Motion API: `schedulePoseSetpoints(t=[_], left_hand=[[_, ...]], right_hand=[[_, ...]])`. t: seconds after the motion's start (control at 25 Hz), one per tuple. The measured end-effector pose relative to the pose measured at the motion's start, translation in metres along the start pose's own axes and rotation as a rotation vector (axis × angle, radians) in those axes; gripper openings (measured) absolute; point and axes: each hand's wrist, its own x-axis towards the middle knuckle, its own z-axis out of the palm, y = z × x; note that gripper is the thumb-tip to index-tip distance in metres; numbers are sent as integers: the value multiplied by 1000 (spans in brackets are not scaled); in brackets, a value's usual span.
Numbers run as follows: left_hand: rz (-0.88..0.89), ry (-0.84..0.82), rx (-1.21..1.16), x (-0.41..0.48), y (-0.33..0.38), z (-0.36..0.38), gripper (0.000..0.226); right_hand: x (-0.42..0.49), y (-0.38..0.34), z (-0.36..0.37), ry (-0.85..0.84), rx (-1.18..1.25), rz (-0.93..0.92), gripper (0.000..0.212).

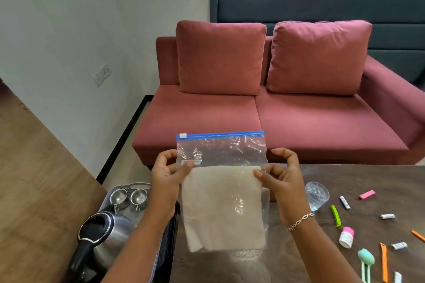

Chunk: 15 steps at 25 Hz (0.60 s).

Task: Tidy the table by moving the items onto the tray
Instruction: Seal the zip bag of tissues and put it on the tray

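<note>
Both hands hold a clear plastic zip bag with a blue slider strip upright at the centre of the frame, above the near left part of the dark brown worktop. The left hand pinches the bag's left edge between thumb and forefinger. The right hand pinches the right edge the same way, its other fingers loosely curled. Inside the bag is a folded white sheet, cloth or paper, I cannot tell which. It fills the lower part, and the upper part is empty and crinkled. Whether the seal is closed is not clear.

The grey perforated plastic tray lies at the lower left of the frame, just beside the worktop's left edge. It carries two small steel cups at its far end and a steel electric kettle with a black handle nearer the camera.

The step in hand appears to be carrying the bag over to the tray. Free room there looks scarce, and the left forearm hides the strip beside the kettle. The bag is light and floppy, so it would be best to keep both pinches until it rests flat. It should pass above the cups rather than brush them. A clear drinking glass and small scattered items at the lower right remain on the worktop.
</note>
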Motion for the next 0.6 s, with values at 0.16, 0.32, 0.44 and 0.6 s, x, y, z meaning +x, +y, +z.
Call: schedulePoseSetpoints(t=[0.16,0.32,0.44,0.6], left_hand=[[118,49,129,-3,-4,0,35],[152,-113,221,-5,-4,-7,86],[139,-236,462,-9,-5,-12,106],[147,-229,527,-10,-7,-14,64]], right_hand=[[-2,4,1,-28,-49,-89,39],[-1,4,1,-30,-135,-166,34],[-2,6,-1,1,-185,-179,34],[-3,10,-2,-23,-246,-150,43]])
